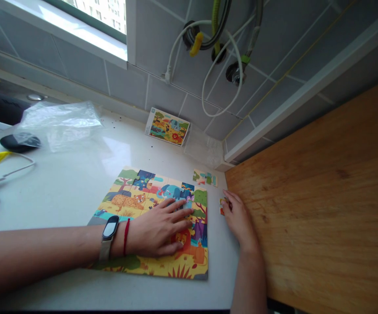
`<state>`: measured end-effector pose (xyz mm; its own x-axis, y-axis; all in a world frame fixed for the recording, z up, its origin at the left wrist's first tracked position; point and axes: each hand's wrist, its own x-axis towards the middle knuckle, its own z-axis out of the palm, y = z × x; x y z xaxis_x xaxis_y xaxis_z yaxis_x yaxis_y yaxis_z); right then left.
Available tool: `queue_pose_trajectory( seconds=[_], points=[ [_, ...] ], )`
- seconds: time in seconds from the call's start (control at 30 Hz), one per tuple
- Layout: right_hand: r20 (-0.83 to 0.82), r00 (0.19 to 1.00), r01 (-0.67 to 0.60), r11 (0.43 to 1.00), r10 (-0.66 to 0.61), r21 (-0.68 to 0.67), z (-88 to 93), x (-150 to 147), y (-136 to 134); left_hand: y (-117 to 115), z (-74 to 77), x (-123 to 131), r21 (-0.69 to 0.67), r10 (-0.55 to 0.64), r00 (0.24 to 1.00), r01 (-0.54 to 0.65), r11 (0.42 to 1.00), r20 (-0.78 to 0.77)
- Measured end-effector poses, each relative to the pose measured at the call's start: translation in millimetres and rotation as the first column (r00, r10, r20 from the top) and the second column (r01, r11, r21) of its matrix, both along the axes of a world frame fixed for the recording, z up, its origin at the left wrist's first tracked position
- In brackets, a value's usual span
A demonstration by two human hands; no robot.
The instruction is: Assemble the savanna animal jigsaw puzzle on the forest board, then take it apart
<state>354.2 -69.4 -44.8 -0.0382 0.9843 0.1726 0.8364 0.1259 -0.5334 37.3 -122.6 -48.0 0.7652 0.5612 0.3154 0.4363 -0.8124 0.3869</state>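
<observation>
A colourful animal jigsaw puzzle lies on the white counter, mostly assembled. My left hand lies flat on its right half, fingers spread over the lion and elephant area; a watch and a red string are on that wrist. My right hand rests just right of the puzzle's edge, its fingers pinching a small puzzle piece. A loose group of joined pieces sits on the counter beyond the puzzle's top right corner.
The puzzle's reference picture card leans against the tiled wall. Clear plastic bags and a dark round object lie at left. A wooden board borders the counter on the right. Hoses and cables hang from the wall.
</observation>
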Motion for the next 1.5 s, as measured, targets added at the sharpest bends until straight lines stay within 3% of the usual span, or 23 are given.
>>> queue_pose_trajectory(
  seconds=[0.17,0.3,0.4,0.5,0.73,0.93,1.1,1.23,1.4,1.5],
  points=[
    [0.044,0.997,-0.059,0.986,0.067,-0.155,-19.8,12.8,-9.5,0.1,-0.4,0.5,0.016,0.003,1.000,-0.003,1.000,-0.001],
    [0.003,0.983,-0.181,0.970,0.184,-0.162,-3.4,-3.0,-9.5,0.5,0.5,0.5,0.011,-0.007,1.000,0.007,1.000,-0.021],
    [-0.074,0.966,-0.255,0.963,0.249,-0.087,10.1,-15.4,-7.8,0.6,1.0,0.3,0.000,-0.007,1.000,0.007,1.000,-0.019],
    [-0.069,0.980,-0.192,0.980,0.187,-0.062,10.8,-15.5,-6.1,0.6,1.2,-0.1,0.004,-0.003,1.000,0.003,1.000,-0.001],
    [0.004,0.999,-0.050,0.989,0.051,-0.140,-3.4,-2.6,-3.2,0.6,2.3,0.6,0.014,-0.004,1.000,0.005,1.000,-0.016],
    [-0.028,0.998,0.052,0.993,-0.055,-0.108,0.4,-9.7,-1.8,1.3,3.7,0.6,0.019,-0.007,1.000,0.007,1.000,-0.008],
    [-0.165,0.980,0.102,0.993,-0.112,-0.065,12.3,-15.1,-1.7,1.2,2.8,0.9,0.010,-0.005,1.000,0.005,1.000,-0.008],
    [-0.377,0.903,0.213,0.977,-0.208,-0.027,19.1,-27.0,-24.5,0.2,1.7,0.9,0.007,0.007,1.000,-0.007,1.000,0.001],
    [-0.604,0.777,0.079,0.979,-0.178,-0.187,8.2,-49.3,-65.0,0.2,-1.1,1.0,0.035,0.001,1.000,-0.002,0.999,0.020],
    [-0.588,0.795,0.034,0.978,-0.150,-0.204,-1.0,-57.4,-78.4,0.8,0.8,0.8,0.035,-0.008,1.000,0.008,0.999,0.015]
  ],
)
